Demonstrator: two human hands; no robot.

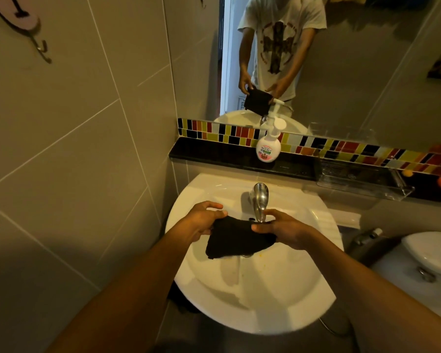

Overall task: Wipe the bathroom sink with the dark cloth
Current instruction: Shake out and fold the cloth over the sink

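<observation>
A white oval bathroom sink (260, 296) fills the middle of the head view, with a chrome tap (259, 202) at its back. A dark cloth (236, 242) hangs spread in the air above the basin, just in front of the tap. My left hand (201, 220) pinches the cloth's left upper corner. My right hand (283, 229) grips its right upper edge. The cloth hides the drain area below it. Small yellowish specks lie on the basin near the cloth's lower right edge.
A white pump soap bottle (268, 146) stands on the black ledge (214, 151) behind the sink, with a clear plastic tray (362, 182) to its right. A mirror (341, 59) above reflects me. A tiled wall (74, 149) is close on the left, a white toilet (433, 253) on the right.
</observation>
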